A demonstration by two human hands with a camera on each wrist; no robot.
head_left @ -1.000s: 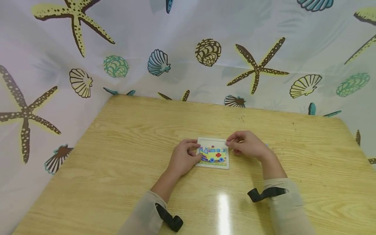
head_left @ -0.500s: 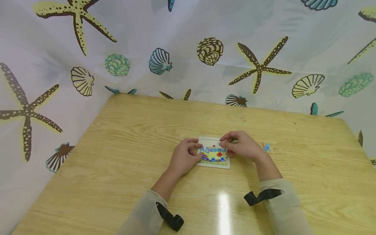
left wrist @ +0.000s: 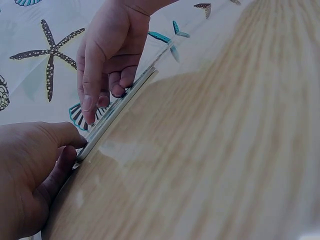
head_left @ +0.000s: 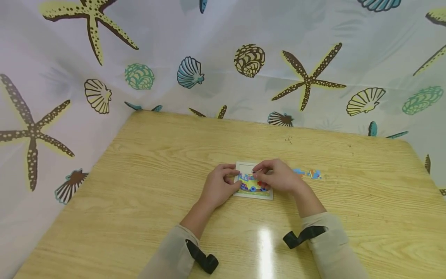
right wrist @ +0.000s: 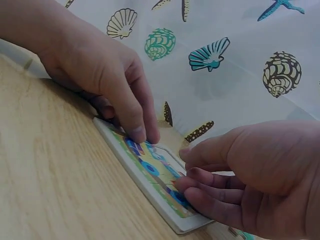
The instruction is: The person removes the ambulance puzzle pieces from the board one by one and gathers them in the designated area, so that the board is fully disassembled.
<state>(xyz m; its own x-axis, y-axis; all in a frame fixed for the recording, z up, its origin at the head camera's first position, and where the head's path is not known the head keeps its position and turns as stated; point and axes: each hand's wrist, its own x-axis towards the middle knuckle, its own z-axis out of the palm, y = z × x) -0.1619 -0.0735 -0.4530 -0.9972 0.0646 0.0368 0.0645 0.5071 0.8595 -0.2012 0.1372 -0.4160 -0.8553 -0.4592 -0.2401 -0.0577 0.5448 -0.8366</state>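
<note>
The left hand (head_left: 216, 187) pinches the puzzle (head_left: 251, 186) at its left; whether the right hand (head_left: 278, 177), bent over its right, holds anything, I can't tell.

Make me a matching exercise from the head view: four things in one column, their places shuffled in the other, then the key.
Things
1. Left hand
2. Right hand
3. Loose puzzle pieces
4. Cloth with shells and starfish

Places
A. Lying on the table, to the right of the puzzle board
B. Hanging behind the far edge of the table
C. At the left edge of the puzzle board
D. Over the right part of the puzzle board

Pairs: 1-C, 2-D, 3-A, 4-B
</note>
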